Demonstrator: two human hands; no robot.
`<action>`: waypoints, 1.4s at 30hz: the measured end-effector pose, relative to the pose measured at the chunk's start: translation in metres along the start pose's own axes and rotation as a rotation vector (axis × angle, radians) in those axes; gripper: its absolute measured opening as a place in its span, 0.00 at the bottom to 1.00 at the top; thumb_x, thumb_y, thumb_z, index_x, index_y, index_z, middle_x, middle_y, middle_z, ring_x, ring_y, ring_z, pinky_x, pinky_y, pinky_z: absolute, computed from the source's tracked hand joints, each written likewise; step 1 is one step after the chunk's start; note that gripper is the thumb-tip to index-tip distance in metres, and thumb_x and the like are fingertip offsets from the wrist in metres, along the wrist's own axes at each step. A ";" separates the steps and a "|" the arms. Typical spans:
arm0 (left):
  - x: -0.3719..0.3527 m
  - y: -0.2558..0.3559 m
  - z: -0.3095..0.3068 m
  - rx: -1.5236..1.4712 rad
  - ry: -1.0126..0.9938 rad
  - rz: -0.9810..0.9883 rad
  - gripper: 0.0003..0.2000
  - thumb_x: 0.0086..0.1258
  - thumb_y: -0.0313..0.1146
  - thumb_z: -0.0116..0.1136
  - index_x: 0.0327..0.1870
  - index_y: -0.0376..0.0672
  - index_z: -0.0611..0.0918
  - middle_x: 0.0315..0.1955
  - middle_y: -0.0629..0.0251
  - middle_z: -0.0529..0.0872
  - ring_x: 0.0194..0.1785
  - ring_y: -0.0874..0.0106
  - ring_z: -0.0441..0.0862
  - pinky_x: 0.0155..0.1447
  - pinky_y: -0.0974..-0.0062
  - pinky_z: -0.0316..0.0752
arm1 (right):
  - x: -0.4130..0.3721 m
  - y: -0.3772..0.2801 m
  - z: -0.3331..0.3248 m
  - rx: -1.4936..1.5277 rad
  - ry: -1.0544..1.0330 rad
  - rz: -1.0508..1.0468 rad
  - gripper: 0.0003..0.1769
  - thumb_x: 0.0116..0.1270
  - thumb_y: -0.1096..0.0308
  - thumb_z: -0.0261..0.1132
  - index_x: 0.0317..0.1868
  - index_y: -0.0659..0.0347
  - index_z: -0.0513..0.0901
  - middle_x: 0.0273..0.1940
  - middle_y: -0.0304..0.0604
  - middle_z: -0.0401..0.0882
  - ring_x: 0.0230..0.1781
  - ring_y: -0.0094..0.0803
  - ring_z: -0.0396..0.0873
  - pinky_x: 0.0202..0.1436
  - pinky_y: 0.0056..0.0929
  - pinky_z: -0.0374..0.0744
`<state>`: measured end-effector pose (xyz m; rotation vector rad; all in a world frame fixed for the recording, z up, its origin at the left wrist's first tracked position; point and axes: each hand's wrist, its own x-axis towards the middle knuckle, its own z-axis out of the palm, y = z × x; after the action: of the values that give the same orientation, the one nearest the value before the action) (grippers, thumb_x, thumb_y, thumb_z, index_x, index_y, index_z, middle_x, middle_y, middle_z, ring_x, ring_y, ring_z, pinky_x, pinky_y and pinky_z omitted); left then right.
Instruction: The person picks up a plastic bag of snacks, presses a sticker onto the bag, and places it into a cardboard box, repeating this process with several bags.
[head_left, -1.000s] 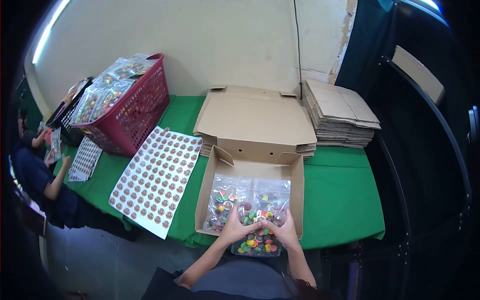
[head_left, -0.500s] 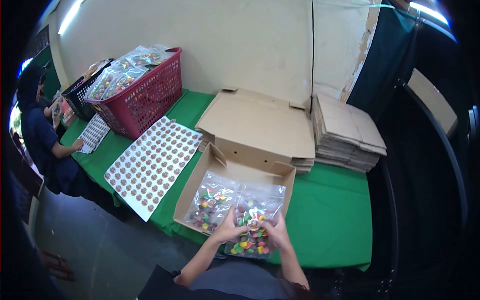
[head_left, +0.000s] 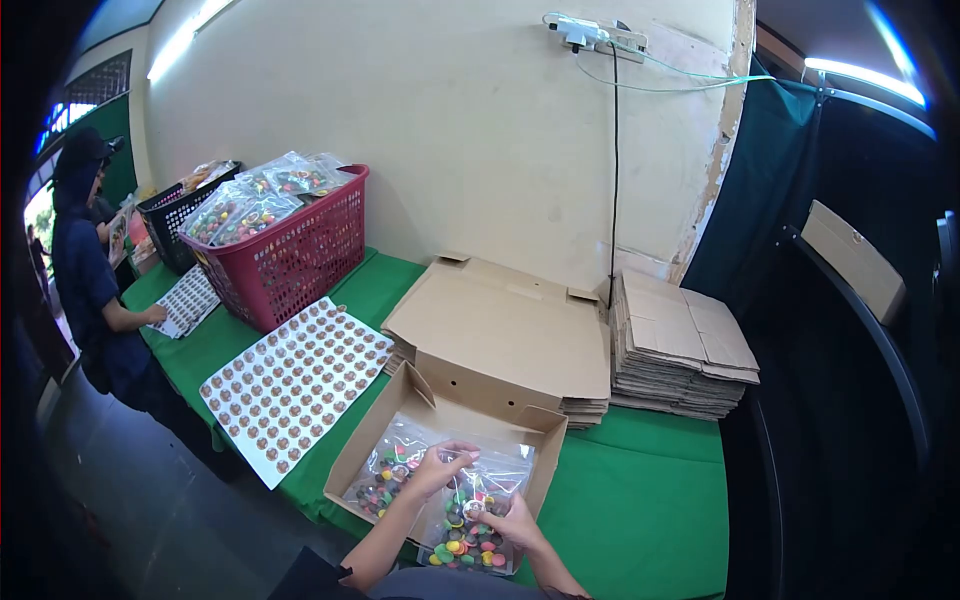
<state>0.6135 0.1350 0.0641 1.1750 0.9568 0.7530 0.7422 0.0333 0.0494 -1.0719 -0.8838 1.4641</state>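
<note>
A clear plastic bag of colourful round candies (head_left: 465, 550) lies tilted over the front of an open cardboard box (head_left: 545, 470). My left hand (head_left: 440, 470) has its fingers closed at the upper part of this bag. Lower down, my right hand (head_left: 515, 525) grips the bag's right side, its thumb by a round sticker (head_left: 473, 511) on the front. Inside the box, to the left, rests a second candy bag (head_left: 375, 490), partly hidden behind my left arm.
Left of the box lies a sheet of round stickers (head_left: 290, 390). Behind it stands a maroon basket (head_left: 290, 275) heaped with candy bags. Flattened cardboard boxes (head_left: 510, 330) and another cardboard stack (head_left: 680, 350) sit at the back. A co-worker (head_left: 90, 290) stands at far left.
My left hand has moved from the bag's middle up to its top part. My right hand still holds the bag's side. The camera view has tilted upward.
</note>
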 end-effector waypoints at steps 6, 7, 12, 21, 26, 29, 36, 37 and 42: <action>0.010 -0.020 -0.004 -0.084 -0.039 0.002 0.17 0.52 0.36 0.62 0.42 0.40 0.76 0.31 0.66 0.78 0.27 0.81 0.74 0.28 0.85 0.69 | 0.010 0.007 -0.006 0.049 0.127 -0.038 0.32 0.48 0.78 0.66 0.51 0.67 0.57 0.44 0.48 0.71 0.39 0.31 0.75 0.40 0.25 0.77; 0.010 -0.023 -0.001 -0.116 -0.045 0.057 0.21 0.51 0.36 0.63 0.46 0.39 0.74 0.35 0.64 0.78 0.32 0.79 0.76 0.34 0.83 0.71 | 0.016 0.008 -0.010 0.069 0.198 -0.101 0.31 0.49 0.77 0.65 0.51 0.67 0.58 0.44 0.48 0.71 0.41 0.31 0.75 0.41 0.25 0.76; 0.021 -0.035 0.006 0.090 -0.150 0.106 0.28 0.46 0.37 0.67 0.48 0.33 0.71 0.43 0.61 0.76 0.44 0.75 0.74 0.49 0.80 0.68 | 0.052 -0.001 -0.025 -0.013 0.370 -0.276 0.25 0.50 0.74 0.65 0.48 0.65 0.64 0.41 0.43 0.73 0.39 0.26 0.74 0.42 0.23 0.73; 0.057 -0.006 -0.015 0.145 -0.103 0.238 0.21 0.48 0.34 0.66 0.41 0.34 0.74 0.35 0.64 0.79 0.38 0.78 0.75 0.43 0.81 0.70 | 0.101 0.000 -0.029 -0.024 0.292 -0.243 0.25 0.49 0.68 0.68 0.45 0.65 0.67 0.40 0.41 0.73 0.38 0.24 0.73 0.41 0.22 0.73; 0.058 -0.008 -0.009 0.038 -0.140 0.202 0.20 0.48 0.35 0.66 0.41 0.35 0.75 0.35 0.65 0.79 0.39 0.79 0.75 0.43 0.82 0.71 | 0.094 0.006 -0.037 -0.140 0.394 -0.237 0.22 0.49 0.66 0.68 0.41 0.62 0.67 0.37 0.40 0.73 0.35 0.23 0.73 0.34 0.21 0.73; 0.067 -0.017 -0.008 0.056 -0.140 0.164 0.21 0.48 0.36 0.66 0.41 0.35 0.75 0.34 0.65 0.79 0.38 0.79 0.75 0.42 0.82 0.71 | 0.088 0.001 -0.038 -0.092 0.376 -0.255 0.24 0.48 0.66 0.68 0.42 0.62 0.65 0.37 0.42 0.73 0.35 0.24 0.74 0.35 0.19 0.73; 0.071 -0.023 -0.009 -0.008 -0.122 0.251 0.24 0.48 0.29 0.66 0.44 0.36 0.67 0.40 0.61 0.74 0.43 0.73 0.74 0.43 0.78 0.72 | 0.084 -0.011 -0.033 -0.074 0.350 -0.224 0.26 0.47 0.71 0.69 0.43 0.64 0.64 0.36 0.41 0.71 0.35 0.24 0.73 0.37 0.20 0.73; 0.070 -0.024 -0.008 -0.018 -0.113 0.265 0.24 0.48 0.29 0.66 0.45 0.37 0.67 0.40 0.61 0.74 0.43 0.73 0.74 0.44 0.78 0.72 | 0.083 -0.014 -0.031 -0.113 0.376 -0.188 0.26 0.46 0.71 0.69 0.43 0.64 0.63 0.37 0.41 0.70 0.35 0.25 0.73 0.37 0.20 0.73; 0.068 -0.019 -0.012 0.091 -0.124 0.221 0.25 0.49 0.30 0.65 0.46 0.38 0.65 0.40 0.61 0.73 0.45 0.73 0.73 0.46 0.76 0.70 | 0.090 -0.004 -0.029 -0.039 0.394 -0.254 0.25 0.47 0.74 0.66 0.44 0.65 0.63 0.38 0.43 0.69 0.36 0.26 0.73 0.37 0.22 0.74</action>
<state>0.6313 0.1951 0.0298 1.4068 0.7720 0.8083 0.7682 0.1225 0.0294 -1.1792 -0.7355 0.9852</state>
